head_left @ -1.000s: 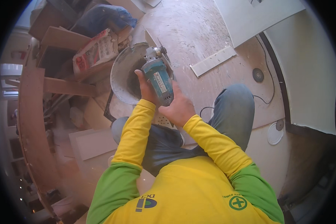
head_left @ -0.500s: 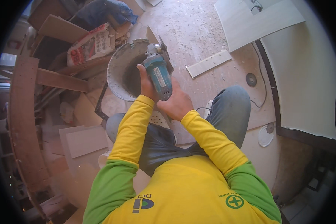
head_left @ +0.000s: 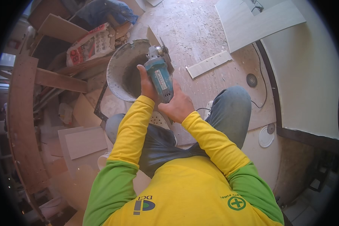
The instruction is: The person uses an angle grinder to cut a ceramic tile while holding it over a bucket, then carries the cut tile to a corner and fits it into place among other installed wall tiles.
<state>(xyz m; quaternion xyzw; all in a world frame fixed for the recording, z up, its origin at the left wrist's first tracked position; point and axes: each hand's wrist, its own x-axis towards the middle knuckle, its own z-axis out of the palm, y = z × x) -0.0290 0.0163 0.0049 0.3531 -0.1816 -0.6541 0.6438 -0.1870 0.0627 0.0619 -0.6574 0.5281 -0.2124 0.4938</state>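
Note:
A teal angle grinder (head_left: 160, 77) is held upright between both my hands, its metal head (head_left: 154, 52) pointing away from me. My right hand (head_left: 179, 105) is closed around its rear end. From the left side my left hand (head_left: 148, 86) clasps the body, thumb stretched along it and fingers hidden behind. The disc (head_left: 164, 48) shows edge-on at the head's right. Behind the grinder stands a narrow tile piece (head_left: 152, 37), mostly covered by the tool; I cannot tell whether disc and tile touch. A dusty grey bucket (head_left: 112, 71) lies tilted beside my left hand, its mouth facing me.
A tile strip (head_left: 209, 64) and a loose disc (head_left: 251, 80) lie on the dusty floor. A large cut panel (head_left: 248, 32) is at far right, near a dark cord (head_left: 266, 96). Timber framing (head_left: 24, 124), a printed sack (head_left: 92, 45) and flat tiles (head_left: 86, 143) fill the left.
The whole view has shifted very slightly left. Both hands keep the same hold on the grinder, which stays in place by the bucket.

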